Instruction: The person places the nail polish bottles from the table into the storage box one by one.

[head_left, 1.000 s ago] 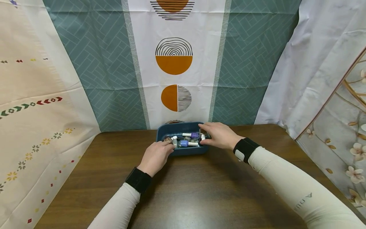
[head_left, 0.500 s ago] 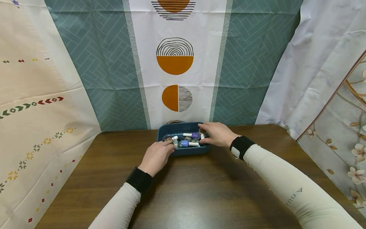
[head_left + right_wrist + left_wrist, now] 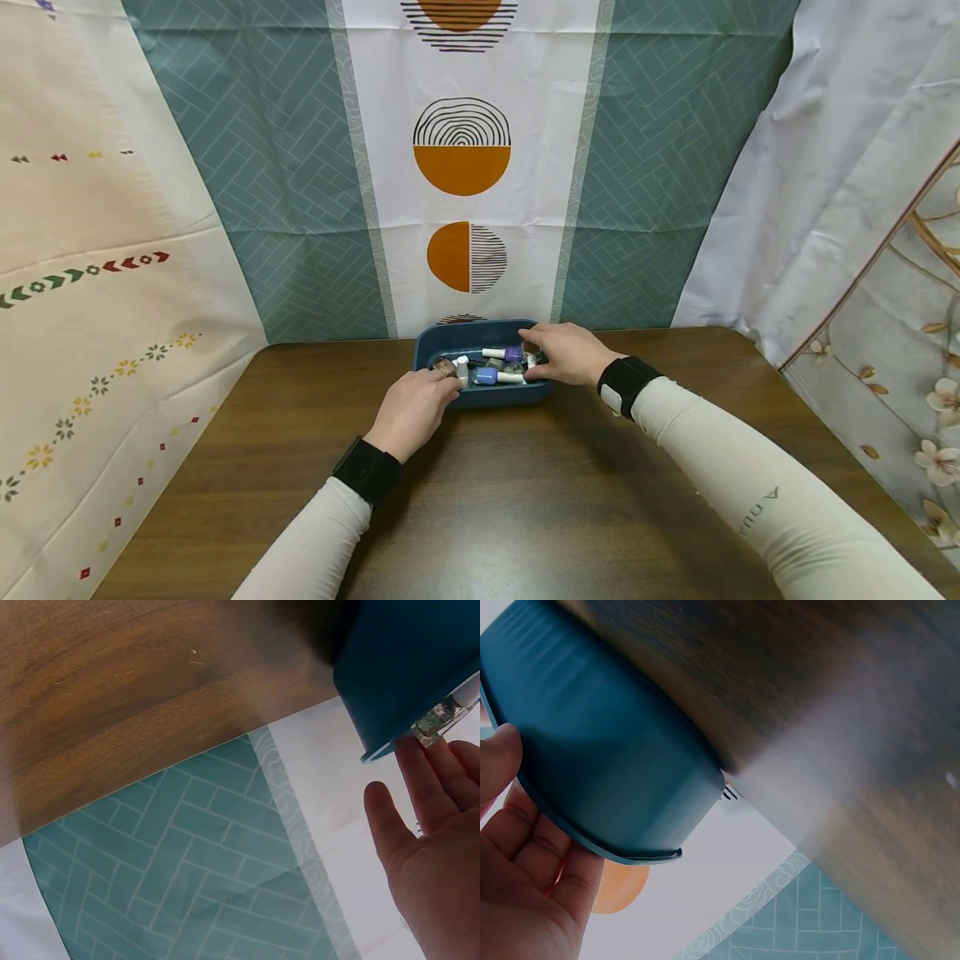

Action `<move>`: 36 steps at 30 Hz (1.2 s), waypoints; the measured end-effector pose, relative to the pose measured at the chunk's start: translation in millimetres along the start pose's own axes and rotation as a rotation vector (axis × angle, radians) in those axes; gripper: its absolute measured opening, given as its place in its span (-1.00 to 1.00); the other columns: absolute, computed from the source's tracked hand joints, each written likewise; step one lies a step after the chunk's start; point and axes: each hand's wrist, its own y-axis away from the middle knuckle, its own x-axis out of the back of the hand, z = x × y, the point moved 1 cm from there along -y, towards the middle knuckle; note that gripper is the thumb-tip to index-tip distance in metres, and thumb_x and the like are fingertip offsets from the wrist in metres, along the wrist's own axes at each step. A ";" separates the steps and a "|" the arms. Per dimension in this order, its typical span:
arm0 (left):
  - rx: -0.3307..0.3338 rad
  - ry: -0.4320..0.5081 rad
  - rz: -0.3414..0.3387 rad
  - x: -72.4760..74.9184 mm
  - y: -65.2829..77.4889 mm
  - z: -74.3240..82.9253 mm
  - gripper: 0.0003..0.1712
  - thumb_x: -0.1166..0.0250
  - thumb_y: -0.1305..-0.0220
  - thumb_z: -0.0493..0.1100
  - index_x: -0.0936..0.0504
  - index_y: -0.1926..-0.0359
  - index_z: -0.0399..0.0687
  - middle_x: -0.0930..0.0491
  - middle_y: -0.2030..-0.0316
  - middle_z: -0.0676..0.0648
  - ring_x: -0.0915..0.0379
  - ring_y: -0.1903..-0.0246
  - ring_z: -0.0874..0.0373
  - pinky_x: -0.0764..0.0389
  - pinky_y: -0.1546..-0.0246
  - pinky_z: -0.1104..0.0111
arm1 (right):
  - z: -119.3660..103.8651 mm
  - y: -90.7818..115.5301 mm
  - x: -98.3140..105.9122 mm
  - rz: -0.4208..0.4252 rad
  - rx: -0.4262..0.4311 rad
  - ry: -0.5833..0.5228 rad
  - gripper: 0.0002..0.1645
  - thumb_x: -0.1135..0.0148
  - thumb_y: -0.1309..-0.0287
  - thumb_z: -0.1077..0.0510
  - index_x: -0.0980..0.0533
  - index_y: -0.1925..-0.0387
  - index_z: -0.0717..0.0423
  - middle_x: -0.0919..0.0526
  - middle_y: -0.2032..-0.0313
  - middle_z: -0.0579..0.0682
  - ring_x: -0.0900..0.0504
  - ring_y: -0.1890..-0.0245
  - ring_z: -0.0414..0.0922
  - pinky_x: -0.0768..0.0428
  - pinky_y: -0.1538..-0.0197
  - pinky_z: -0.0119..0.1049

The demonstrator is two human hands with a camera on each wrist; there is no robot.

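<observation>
A dark blue plastic bin [image 3: 495, 398] stands at the back of the table with several small nail polish bottles inside. My left hand [image 3: 412, 408] grips its near left rim; the thumb [image 3: 499, 757] lies against the rim in the left wrist view. My right hand [image 3: 573, 352] reaches over the right end, thumb and fingers around a nail polish bottle [image 3: 532, 361] with a white cap. In the right wrist view this glittery bottle [image 3: 437, 718] shows above the rim by the fingertips. Between the hands lie a purple bottle [image 3: 513, 354] and a blue bottle [image 3: 486, 376].
A brown wooden table [image 3: 480, 500] extends in front of the bin. Behind it hangs a patterned curtain [image 3: 300, 167]. Light patterned cloths flank the table at left [image 3: 112, 333] and right [image 3: 885, 375]. A clear bottle with a white cap [image 3: 462, 372] is beside the left fingers.
The right forearm has swung slightly inward and the right hand has shifted slightly. The bin, bottles and left hand look the same; the head view has drifted a little.
</observation>
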 end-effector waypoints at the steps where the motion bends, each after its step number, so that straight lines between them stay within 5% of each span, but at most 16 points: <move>1: 0.000 -0.001 -0.001 -0.2 -0.1 0.0 -0.84 -0.53 -0.45 -0.23 -0.87 0.00 -0.03 -0.81 0.16 0.02 -0.70 0.20 0.04 -0.73 0.07 0.14 | 0.3 0.0 -0.1 0.001 0.002 0.002 -0.05 -0.59 -0.36 -0.13 -0.45 -0.54 0.31 -0.73 -0.17 0.10 -0.74 -0.16 0.03 -0.60 -0.37 0.08; 23: -0.003 -0.018 -0.003 0.6 -0.9 0.2 -0.85 -0.52 -0.46 -0.21 -0.87 0.00 -0.02 -0.80 0.16 0.00 -0.68 0.22 0.04 -0.74 0.04 0.14 | -0.1 -10.2 -7.3 -0.048 0.016 0.060 -0.15 -0.65 -0.29 -0.09 -0.58 -0.40 0.33 -0.76 -0.03 0.08 -0.74 0.04 -0.03 -0.64 -0.30 0.02; 36: 0.005 -0.023 -0.015 0.4 -0.8 -0.2 -0.84 -0.51 -0.48 -0.20 -0.86 -0.03 -0.02 -0.80 0.15 0.01 -0.68 0.21 0.05 -0.73 0.05 0.15 | -2.7 -14.0 -7.0 -0.085 -0.013 0.092 -0.17 -0.67 -0.26 -0.11 -0.62 -0.39 0.26 -0.76 -0.19 0.15 -0.73 -0.22 0.08 -0.52 -0.43 0.15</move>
